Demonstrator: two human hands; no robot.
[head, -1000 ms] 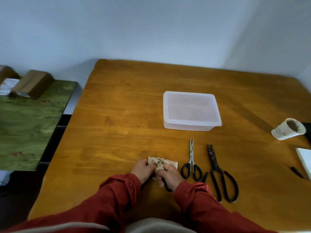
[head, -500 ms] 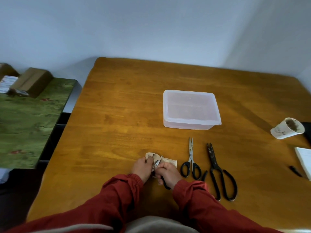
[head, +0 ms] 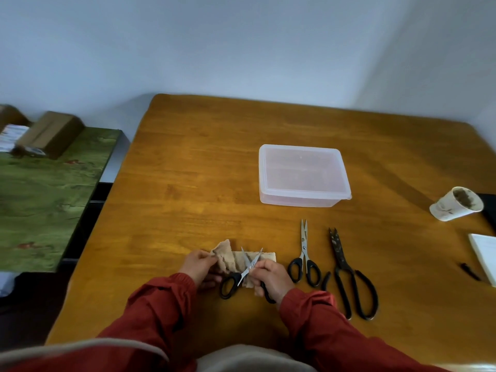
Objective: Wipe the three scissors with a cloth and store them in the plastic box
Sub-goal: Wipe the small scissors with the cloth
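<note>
A small pair of scissors (head: 243,273) with black handles lies spread wide over a beige cloth (head: 228,257) near the table's front edge. My right hand (head: 271,276) grips one of its handles. My left hand (head: 200,265) pinches the cloth's raised left end. To the right lie a second pair of black-handled scissors (head: 304,260) with bright blades and a larger, rust-bladed pair (head: 346,272), both flat on the wood. The translucent plastic box (head: 303,175) stands beyond them with its lid on.
A stained paper cup (head: 456,204) lies on its side at the right edge, with a white booklet (head: 484,253) and a small black piece (head: 468,271) below it. Left of the wooden table (head: 188,183) stands a green-topped side table (head: 45,197) with cardboard boxes (head: 51,134).
The held scissors have spread wide, one black handle now showing left of my right hand. My left hand has drawn the cloth's end up and to the left.
</note>
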